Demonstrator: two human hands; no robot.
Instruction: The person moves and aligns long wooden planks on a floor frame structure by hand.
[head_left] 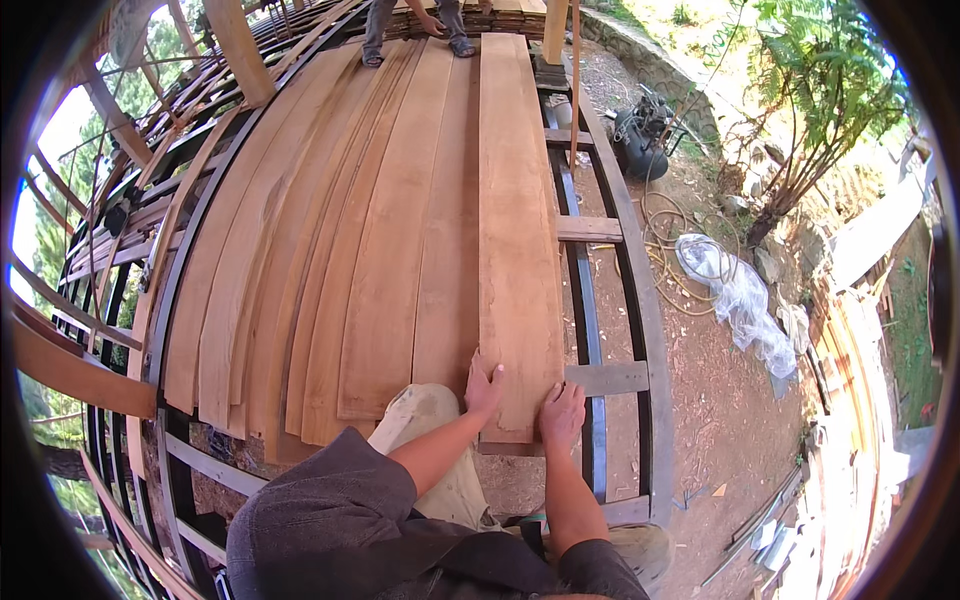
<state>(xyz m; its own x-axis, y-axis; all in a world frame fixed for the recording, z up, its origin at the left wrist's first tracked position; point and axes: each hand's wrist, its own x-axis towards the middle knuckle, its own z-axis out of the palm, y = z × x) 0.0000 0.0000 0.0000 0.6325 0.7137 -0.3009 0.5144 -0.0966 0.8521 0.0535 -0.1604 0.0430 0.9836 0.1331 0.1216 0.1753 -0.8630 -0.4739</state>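
Observation:
A long, broad wooden plank (520,230) lies lengthwise in front of me, on top of the stack at its right side. Near its close end, my left hand (484,386) grips the left edge. Across from it, my right hand (563,414) holds the right edge, fingers curled over the side. Some of the fingers on both hands are hidden by the wood. Left of this plank, several more planks (385,270) lie side by side, partly overlapping.
Black metal framing with wooden crosspieces (608,379) runs along the right, with bare ground below. At the far end, another person's hand (431,24) reaches down above the planks. A dark compressor (641,140), a hose (665,270) and crumpled clear plastic (735,295) lie on the right.

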